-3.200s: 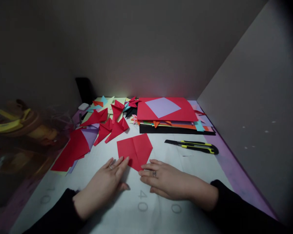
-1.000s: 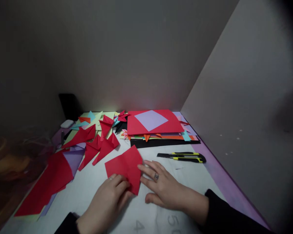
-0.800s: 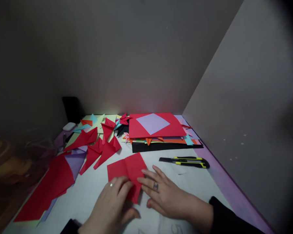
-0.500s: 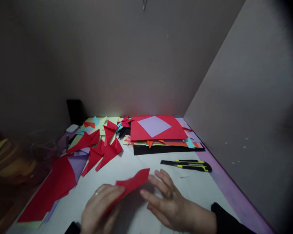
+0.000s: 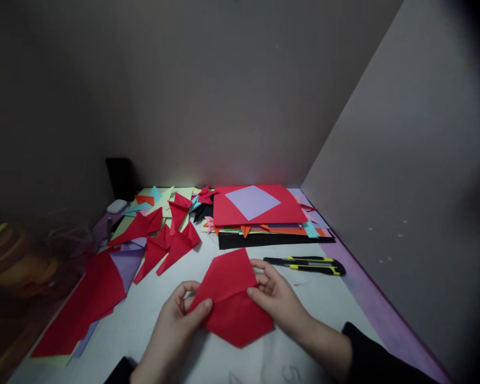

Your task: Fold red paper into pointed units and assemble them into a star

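A creased sheet of red paper (image 5: 234,306), roughly six-sided, is held up over the white tabletop. My left hand (image 5: 176,320) pinches its left edge, thumb on the near face and fingers behind. On the right edge, my right hand (image 5: 280,298) grips it the same way, with the thumb on top. A crease crosses the middle of the paper. Beyond it lie several folded red paper pieces (image 5: 180,248), pointed at one end. A black and yellow utility knife (image 5: 308,265) rests to the right, beyond my right hand.
At the back, a stack of coloured paper (image 5: 224,205) carries a lavender square (image 5: 253,202). Red and lavender offcuts (image 5: 80,304) lie on the left. A white case (image 5: 117,206) sits near a dark upright object (image 5: 120,178). Walls (image 5: 384,186) stand at the back and right.
The red paper has been opened out and turned to face me. My right hand, earlier apart from it with spread fingers, now holds its right edge.
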Tool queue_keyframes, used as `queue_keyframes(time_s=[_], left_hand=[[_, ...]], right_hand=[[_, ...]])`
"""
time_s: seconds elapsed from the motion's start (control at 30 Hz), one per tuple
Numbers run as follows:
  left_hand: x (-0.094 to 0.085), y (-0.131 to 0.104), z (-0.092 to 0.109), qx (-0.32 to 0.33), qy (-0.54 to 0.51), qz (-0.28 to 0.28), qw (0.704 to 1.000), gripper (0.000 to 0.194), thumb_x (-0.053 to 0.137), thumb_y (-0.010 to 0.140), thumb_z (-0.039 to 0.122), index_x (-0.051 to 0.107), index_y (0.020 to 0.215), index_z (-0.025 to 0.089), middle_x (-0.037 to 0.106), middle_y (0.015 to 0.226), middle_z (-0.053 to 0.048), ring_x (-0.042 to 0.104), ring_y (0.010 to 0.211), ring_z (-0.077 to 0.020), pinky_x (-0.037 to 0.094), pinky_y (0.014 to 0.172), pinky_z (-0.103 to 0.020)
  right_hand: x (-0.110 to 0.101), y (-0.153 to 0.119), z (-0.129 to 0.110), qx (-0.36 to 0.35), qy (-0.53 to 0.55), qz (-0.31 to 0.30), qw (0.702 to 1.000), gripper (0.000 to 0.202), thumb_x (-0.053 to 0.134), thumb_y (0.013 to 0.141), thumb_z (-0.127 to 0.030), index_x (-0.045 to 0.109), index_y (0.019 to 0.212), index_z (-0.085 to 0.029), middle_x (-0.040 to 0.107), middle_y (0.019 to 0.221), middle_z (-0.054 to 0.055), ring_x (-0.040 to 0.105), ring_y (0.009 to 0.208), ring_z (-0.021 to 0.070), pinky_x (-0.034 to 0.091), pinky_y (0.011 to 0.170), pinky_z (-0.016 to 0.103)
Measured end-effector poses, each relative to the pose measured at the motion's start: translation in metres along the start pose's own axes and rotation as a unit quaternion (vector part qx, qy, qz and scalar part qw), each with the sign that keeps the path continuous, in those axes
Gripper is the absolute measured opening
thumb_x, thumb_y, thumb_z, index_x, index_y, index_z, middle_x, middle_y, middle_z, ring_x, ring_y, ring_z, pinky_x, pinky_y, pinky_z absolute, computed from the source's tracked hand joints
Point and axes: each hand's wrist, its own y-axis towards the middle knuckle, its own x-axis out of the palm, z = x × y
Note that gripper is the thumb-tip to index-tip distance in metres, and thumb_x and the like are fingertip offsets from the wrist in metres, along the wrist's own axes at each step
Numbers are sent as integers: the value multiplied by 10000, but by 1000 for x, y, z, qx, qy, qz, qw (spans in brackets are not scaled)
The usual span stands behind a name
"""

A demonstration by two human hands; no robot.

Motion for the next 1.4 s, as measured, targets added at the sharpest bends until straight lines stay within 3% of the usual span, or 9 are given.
queue_keyframes(time_s=[0.1, 0.2, 0.37, 0.47, 0.67, 0.83, 0.93, 1.17, 1.4], left_hand=[[-6, 6, 2, -4, 84, -34, 996, 400, 820, 619, 354, 601, 881, 147, 696, 679, -39, 648, 634, -173, 467, 591, -243], [-9, 11, 2, 28, 81, -13, 996, 432, 814, 621, 346, 608, 945, 149, 719, 830, -72, 666, 736, -189, 488, 681, -270], [-7, 14, 1, 46, 46, 7, 998, 627, 792, 634, 301, 507, 1174, 157, 717, 922, -102, 678, 820, -220, 499, 766, -326], [-7, 14, 0, 33, 52, -16, 998, 682, 772, 636, 289, 482, 1234, 136, 714, 938, -120, 680, 827, -227, 504, 755, -324], [-28, 17, 1, 163, 281, 13, 946, 541, 609, 790, 292, 502, 1305, 163, 618, 1221, -179, 623, 1056, -275, 502, 874, -420], [-43, 11, 13, 386, 616, -123, 676, 419, 515, 867, 175, 583, 1254, 319, 595, 1308, -69, 456, 1284, -293, 394, 1016, -521], [-44, 7, 17, 386, 677, -221, 586, 459, 571, 855, 194, 545, 1295, 324, 610, 1292, -59, 430, 1312, -293, 372, 1042, -523], [-44, 5, 28, 357, 675, -282, 580, 398, 591, 840, 181, 610, 1225, 279, 636, 1252, -71, 512, 1245, -275, 388, 1050, -444], [-42, 3, 28, 375, 654, -243, 610, 176, 561, 875, 210, 712, 962, 232, 727, 1035, -44, 610, 1102, -239, 469, 943, -385]], right_hand=[[-11, 3, 1, -69, -98, 84, 989, 403, 566, 843, -315, 419, 1207, -225, 654, 859, 38, 667, 743, 182, 542, 654, 310], [-17, -3, 0, -249, -301, 134, 911, 388, 542, 854, -241, 448, 1230, -226, 600, 1173, 126, 583, 1106, 259, 485, 910, 442], [-6, -15, -7, -436, -583, -29, 685, 442, 510, 896, -181, 459, 1332, -231, 618, 1255, 91, 448, 1276, 268, 321, 1065, 493], [5, -10, -2, -402, -654, -89, 635, 440, 424, 925, -118, 447, 1359, -190, 561, 1340, 104, 396, 1326, 279, 326, 1045, 526], [1, 1, 15, -376, -650, -135, 647, 376, 417, 936, -139, 514, 1299, -163, 612, 1277, 108, 494, 1244, 301, 401, 982, 528], [-8, 0, 18, -344, -648, -176, 656, 395, 417, 943, -158, 483, 1332, -177, 575, 1326, 95, 491, 1249, 287, 407, 988, 493], [-12, 2, 13, -315, -638, -208, 672, 403, 418, 946, -172, 473, 1344, -211, 550, 1355, 77, 469, 1276, 276, 398, 995, 493], [-23, 13, -5, -259, -573, -255, 735, 294, 456, 957, -282, 601, 1208, -238, 626, 1269, 53, 468, 1290, 206, 351, 1044, 414], [-28, 16, -10, -231, -463, -189, 835, 161, 532, 911, -224, 681, 970, -210, 731, 1030, 56, 595, 1139, 194, 397, 961, 362]])
